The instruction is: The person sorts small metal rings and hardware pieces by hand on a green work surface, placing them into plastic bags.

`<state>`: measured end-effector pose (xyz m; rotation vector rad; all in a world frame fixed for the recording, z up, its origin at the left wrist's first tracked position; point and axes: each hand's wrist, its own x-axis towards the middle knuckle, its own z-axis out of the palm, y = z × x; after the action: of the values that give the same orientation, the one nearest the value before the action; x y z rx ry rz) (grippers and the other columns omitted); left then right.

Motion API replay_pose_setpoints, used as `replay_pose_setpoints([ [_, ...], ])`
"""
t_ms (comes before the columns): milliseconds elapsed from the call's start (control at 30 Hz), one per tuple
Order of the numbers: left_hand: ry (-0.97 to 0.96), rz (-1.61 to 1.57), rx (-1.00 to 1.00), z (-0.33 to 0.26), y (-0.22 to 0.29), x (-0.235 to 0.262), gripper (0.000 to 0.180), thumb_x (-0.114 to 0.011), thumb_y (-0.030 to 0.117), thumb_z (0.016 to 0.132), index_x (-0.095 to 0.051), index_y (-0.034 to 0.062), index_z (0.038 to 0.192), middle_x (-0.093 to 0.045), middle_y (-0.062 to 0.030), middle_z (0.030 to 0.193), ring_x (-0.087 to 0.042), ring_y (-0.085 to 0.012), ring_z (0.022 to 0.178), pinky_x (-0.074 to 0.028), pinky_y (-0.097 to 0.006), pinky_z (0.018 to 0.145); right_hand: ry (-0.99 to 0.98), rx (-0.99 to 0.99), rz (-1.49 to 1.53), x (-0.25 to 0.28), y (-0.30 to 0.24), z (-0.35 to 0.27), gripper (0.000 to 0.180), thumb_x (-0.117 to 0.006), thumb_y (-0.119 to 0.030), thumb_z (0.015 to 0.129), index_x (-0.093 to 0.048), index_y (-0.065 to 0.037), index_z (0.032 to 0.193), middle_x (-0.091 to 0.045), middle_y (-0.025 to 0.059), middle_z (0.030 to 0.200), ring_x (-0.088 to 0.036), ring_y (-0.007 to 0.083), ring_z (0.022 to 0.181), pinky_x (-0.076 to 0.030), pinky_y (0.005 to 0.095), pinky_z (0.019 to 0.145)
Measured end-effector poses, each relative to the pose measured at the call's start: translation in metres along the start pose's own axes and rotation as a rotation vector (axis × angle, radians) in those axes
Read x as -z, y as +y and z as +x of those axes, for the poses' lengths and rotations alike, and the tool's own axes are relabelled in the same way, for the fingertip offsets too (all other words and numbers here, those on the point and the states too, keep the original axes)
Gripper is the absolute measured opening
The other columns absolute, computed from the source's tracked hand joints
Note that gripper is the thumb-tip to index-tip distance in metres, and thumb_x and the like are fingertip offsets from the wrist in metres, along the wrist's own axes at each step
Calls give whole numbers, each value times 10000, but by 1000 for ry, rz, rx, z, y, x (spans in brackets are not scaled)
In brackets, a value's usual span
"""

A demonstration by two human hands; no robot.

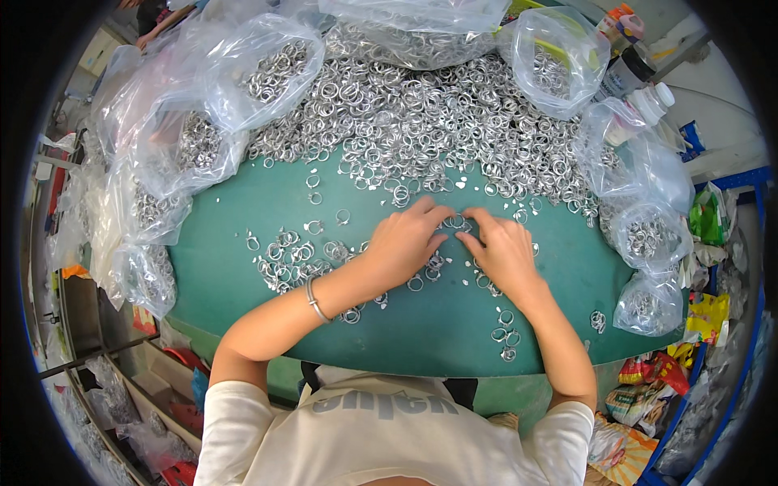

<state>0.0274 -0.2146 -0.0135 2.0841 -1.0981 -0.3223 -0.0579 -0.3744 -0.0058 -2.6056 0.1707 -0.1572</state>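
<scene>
Over the middle of the green table (pixel 389 344), both my hands meet around a few small silver metal rings (pixel 456 222). My left hand (pixel 405 247) curves in from the left, thumb and forefinger at these rings, a bangle on its wrist. From the other side, my right hand (pixel 504 249) grips at the same rings with thumb and forefinger. My fingers partly cover them. Loose rings (pixel 285 261) lie in a scattered group by my left forearm, and several more (pixel 506 334) lie near my right forearm. Small pale metal bits dot the surface about my hands.
A large heap of silver rings (pixel 397 105) covers the table's far side. Clear plastic bags of rings (pixel 194 146) line the left, back and right edges. Bottles (pixel 648 101) stand at the far right; a blue shelf rack (pixel 750 178) is beyond. Drawers (pixel 150 368) sit at lower left.
</scene>
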Motion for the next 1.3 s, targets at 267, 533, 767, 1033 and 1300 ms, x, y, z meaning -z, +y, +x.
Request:
replay_pose_setpoints([
  [267, 14, -138, 14, 17, -12, -8, 138, -657, 55, 771, -626, 37, 904, -587, -106, 917, -584, -278, 686, -484, -365, 623, 174, 267, -78, -8, 13, -3, 89, -630, -97, 798, -594, -55, 867, -597, 86, 694, -609, 272, 636, -452, 374, 486],
  [533, -177, -812, 451, 9, 13, 28, 125, -675, 108, 826, -657, 1, 888, -634, -5, 931, -449, 14, 626, -365, -164, 535, 288, 397, 139, 17, 4, -10, 122, -634, -28, 749, -607, -57, 864, -493, 52, 612, -514, 222, 527, -399, 332, 442],
  [767, -14, -754, 240, -10, 32, 32, 40, -647, 27, 826, -650, -8, 846, -652, -72, 982, -563, -54, 733, -457, -192, 603, 438, 549, -127, 27, -15, -22, 147, -645, -17, 679, -613, -41, 821, -437, 8, 595, -465, 146, 498, -356, 274, 410],
  [1033, 40, -751, -24, -24, 42, 38, 16, -630, -17, 823, -639, -4, 822, -654, -110, 995, -539, -38, 672, -418, -177, 533, 467, 567, -177, 41, -30, -33, 160, -614, -26, 632, -610, -66, 787, -409, 1, 587, -429, 134, 483, -335, 265, 398],
  [1300, -182, -1396, 529, -28, 38, 49, 139, -562, 109, 908, -622, -16, 912, -671, -111, 922, -331, 7, 467, -251, -157, 381, 467, 574, -40, 55, -32, -36, 150, -631, 3, 654, -607, -63, 786, -401, 9, 567, -388, 143, 448, -314, 260, 389],
])
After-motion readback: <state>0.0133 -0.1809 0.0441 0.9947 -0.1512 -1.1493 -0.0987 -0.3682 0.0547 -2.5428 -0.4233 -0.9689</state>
